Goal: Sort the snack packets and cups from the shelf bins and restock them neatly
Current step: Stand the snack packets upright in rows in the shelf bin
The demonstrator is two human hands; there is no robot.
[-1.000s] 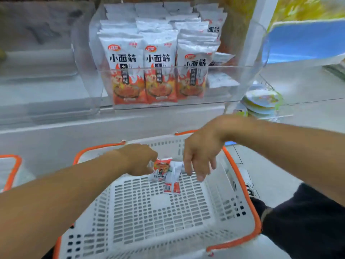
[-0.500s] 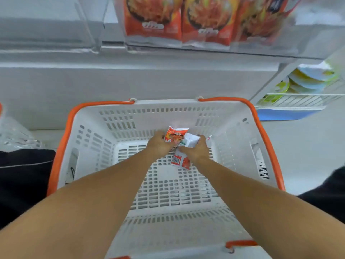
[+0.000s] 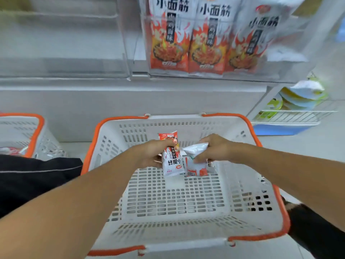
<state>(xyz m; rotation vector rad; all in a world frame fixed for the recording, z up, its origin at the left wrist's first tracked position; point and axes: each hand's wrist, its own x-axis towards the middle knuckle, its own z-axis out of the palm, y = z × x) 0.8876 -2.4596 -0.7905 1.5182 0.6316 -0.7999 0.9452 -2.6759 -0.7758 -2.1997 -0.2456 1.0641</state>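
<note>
A white basket with an orange rim [image 3: 242, 184] stands on the floor below me. Over its far half, my left hand [image 3: 151, 154] grips a small red-and-white snack packet [image 3: 170, 159], held upside down. Beside it, my right hand [image 3: 214, 148] grips another small packet [image 3: 196, 161], white side showing, its lower end near the basket floor. Up on the shelf, a clear bin [image 3: 291, 53] holds rows of larger packets of the same snack [image 3: 207, 40].
A second orange-rimmed basket [image 3: 35, 131] sits at the left with something inside. At the right, a white wire rack [image 3: 291, 114] holds stacked cups with yellow and blue lids [image 3: 302, 96]. An empty clear bin [image 3: 65, 43] fills the shelf's left. My dark-clothed knees flank the basket.
Both hands have lifted the packets off the basket floor; each hand now holds one, a little apart. The camera has tilted up, bringing more of the shelf bin into view.
</note>
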